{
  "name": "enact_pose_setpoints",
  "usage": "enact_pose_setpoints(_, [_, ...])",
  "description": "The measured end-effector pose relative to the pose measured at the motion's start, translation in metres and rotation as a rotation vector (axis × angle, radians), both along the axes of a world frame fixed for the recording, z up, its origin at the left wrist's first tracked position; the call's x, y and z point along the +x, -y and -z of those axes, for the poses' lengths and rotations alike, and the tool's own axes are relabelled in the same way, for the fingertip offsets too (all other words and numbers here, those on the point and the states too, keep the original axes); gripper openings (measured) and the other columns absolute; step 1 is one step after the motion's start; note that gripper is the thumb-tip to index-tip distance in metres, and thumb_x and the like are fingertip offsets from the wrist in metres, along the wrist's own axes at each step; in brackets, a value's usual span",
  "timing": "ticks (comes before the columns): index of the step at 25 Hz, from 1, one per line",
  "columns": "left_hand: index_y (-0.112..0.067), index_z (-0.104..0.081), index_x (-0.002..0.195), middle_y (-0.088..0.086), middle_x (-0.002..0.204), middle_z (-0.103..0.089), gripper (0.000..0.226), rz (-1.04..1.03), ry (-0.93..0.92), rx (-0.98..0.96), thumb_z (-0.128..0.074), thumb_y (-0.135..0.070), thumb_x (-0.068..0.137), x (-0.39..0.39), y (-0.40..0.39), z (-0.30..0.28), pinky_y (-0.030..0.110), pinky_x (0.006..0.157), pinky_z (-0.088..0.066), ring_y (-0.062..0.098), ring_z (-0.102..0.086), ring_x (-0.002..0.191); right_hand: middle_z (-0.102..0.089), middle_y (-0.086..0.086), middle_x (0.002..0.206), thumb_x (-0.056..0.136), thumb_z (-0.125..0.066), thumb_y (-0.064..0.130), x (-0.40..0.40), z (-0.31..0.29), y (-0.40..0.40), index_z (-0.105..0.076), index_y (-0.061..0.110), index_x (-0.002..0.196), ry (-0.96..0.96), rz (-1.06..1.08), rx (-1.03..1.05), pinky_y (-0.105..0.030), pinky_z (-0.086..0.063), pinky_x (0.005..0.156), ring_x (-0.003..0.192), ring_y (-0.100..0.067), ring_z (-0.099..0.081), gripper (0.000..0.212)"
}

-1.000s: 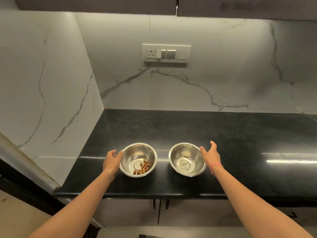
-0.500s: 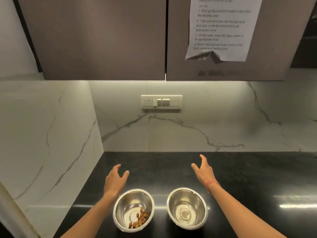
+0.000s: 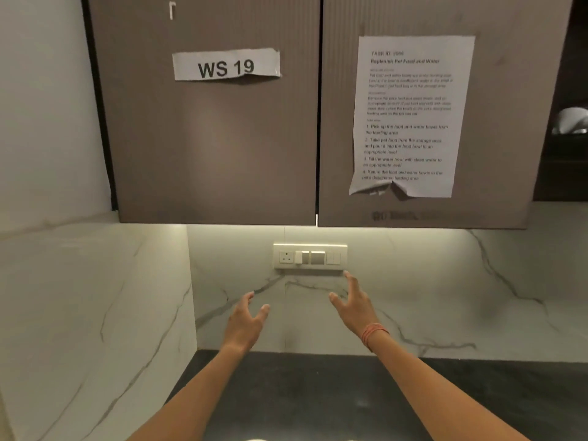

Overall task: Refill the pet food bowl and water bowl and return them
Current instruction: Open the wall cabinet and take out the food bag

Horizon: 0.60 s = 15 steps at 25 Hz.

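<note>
Both bare arms reach up and forward over the black desk (image 3: pixel 318 393), which fills the 6 o'clock part of the view. The left hand (image 3: pixel 245 323) hangs in the air with fingers spread and loosely bent, its grip released and holding nothing. The right hand (image 3: pixel 353 307), just to its 3 o'clock side, is likewise raised with fingers apart and its grip released; an orange thread band (image 3: pixel 374 335) circles its wrist. Its longest fingertip lies near the lower right corner of the switch panel (image 3: pixel 310 256) on the marble wall (image 3: pixel 445 297); contact cannot be told.

At 12 o'clock hang two brown cupboard doors (image 3: pixel 216 138). The left one carries a paper label (image 3: pixel 226 64) reading "WS 19"; the right one, at 1 o'clock, carries a printed task sheet (image 3: pixel 409 116) with a torn lower edge.

The food and water bowls lie outside the view; only a faint pale glint shows at the very bottom edge, at 6 o'clock, too little to identify.
</note>
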<state>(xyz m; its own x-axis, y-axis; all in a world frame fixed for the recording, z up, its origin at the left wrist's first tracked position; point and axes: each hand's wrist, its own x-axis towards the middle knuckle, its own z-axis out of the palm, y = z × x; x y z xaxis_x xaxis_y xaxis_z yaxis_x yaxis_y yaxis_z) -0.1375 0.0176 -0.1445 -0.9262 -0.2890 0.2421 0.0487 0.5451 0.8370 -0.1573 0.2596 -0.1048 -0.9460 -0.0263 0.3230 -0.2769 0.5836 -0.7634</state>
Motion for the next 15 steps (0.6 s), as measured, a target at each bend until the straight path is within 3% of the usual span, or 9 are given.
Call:
enact_pose_setpoints(3, [-0.016,-0.036,0.149,0.009,0.152,-0.045,0.059,0.034,-0.024,0.107,-0.057,-0.039,0.099,-0.015,-0.009,-0.039,0.044,0.109,-0.042,0.031,-0.049,0.133,-0.041,-0.012,0.151,0.096,-0.057,0.029,-0.003,-0.040,0.019,-0.025,0.021,0.151,-0.089,-0.047,-0.005,-0.042,-0.036,0.111,0.136,-0.035,-0.041,0.064])
enact_pose_setpoints(6, [-0.015,-0.036,0.148,0.009,0.144,-0.053,0.060,0.089,-0.075,0.365,-0.059,-0.038,0.098,-0.027,-0.022,-0.081,0.044,0.106,-0.045,0.027,-0.055,0.121,-0.038,-0.005,0.154,0.096,-0.054,0.032,-0.005,-0.074,0.034,-0.023,0.021,0.153,-0.168,-0.069,0.019,-0.043,-0.034,0.113,0.138,-0.034,-0.037,0.066])
enact_pose_setpoints(8, [-0.015,-0.035,0.149,0.005,0.132,-0.056,0.061,0.135,-0.105,0.544,-0.059,-0.037,0.098,-0.031,-0.030,-0.108,0.039,0.094,-0.050,0.021,-0.058,0.110,-0.045,-0.008,0.148,0.096,-0.054,0.034,-0.004,-0.093,0.042,-0.022,0.021,0.153,-0.182,-0.083,0.016,-0.043,-0.037,0.109,0.134,-0.035,-0.041,0.067])
enact_pose_setpoints(10, [-0.017,-0.038,0.148,0.004,0.135,-0.054,0.059,0.204,-0.118,0.717,-0.060,-0.038,0.097,-0.036,-0.035,-0.129,0.035,0.085,-0.051,0.022,-0.058,0.115,-0.058,-0.015,0.133,0.095,-0.054,0.037,-0.002,-0.105,0.048,-0.022,0.024,0.152,-0.158,-0.065,-0.001,-0.043,-0.045,0.101,0.122,-0.036,-0.052,0.067])
enact_pose_setpoints(13, [-0.015,-0.059,0.126,0.004,0.132,-0.060,0.036,0.264,-0.119,0.986,-0.061,-0.035,0.097,-0.046,-0.038,-0.157,0.034,0.082,-0.051,0.022,-0.060,0.119,-0.066,-0.018,0.113,0.094,-0.054,0.037,0.000,-0.114,0.051,-0.024,0.024,0.149,-0.142,-0.016,0.031,-0.042,-0.051,0.089,0.104,-0.037,-0.062,0.064])
enact_pose_setpoints(15, [-0.016,-0.062,0.107,0.005,0.122,-0.062,0.019,0.282,-0.127,1.154,-0.060,-0.033,0.098,-0.048,-0.042,-0.168,0.036,0.088,-0.049,0.023,-0.061,0.116,-0.067,-0.017,0.113,0.094,-0.055,0.036,0.002,-0.117,0.050,-0.025,0.022,0.147,-0.141,-0.026,0.044,-0.042,-0.051,0.090,0.103,-0.037,-0.062,0.062])
